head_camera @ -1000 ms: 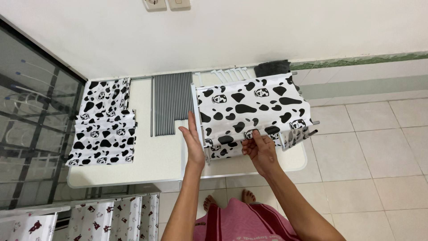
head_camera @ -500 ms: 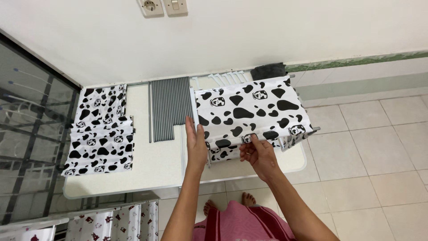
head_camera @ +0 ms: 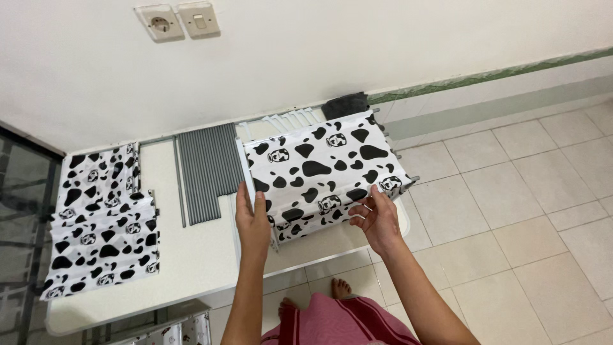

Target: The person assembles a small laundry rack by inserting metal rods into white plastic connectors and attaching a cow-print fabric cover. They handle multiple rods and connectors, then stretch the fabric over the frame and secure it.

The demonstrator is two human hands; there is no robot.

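At the middle of the frame, a cow-print cloth shelf (head_camera: 325,176) on the white table (head_camera: 191,262) is being gripped by the left hand (head_camera: 253,220) and right hand (head_camera: 377,220), fingers clamped on its near edge; it is judged light and soft, best taken at the rods.

The cow-print fabric shelf (head_camera: 322,172) has tilted slightly; the left hand (head_camera: 253,223) slid lower along its edge

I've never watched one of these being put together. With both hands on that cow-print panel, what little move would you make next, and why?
Probably lower the cow-print panel flat onto the white table. The left hand steadies its left edge and the right hand pinches its front edge, and its near edge seems raised off the tabletop, so resting it would likely steady it.
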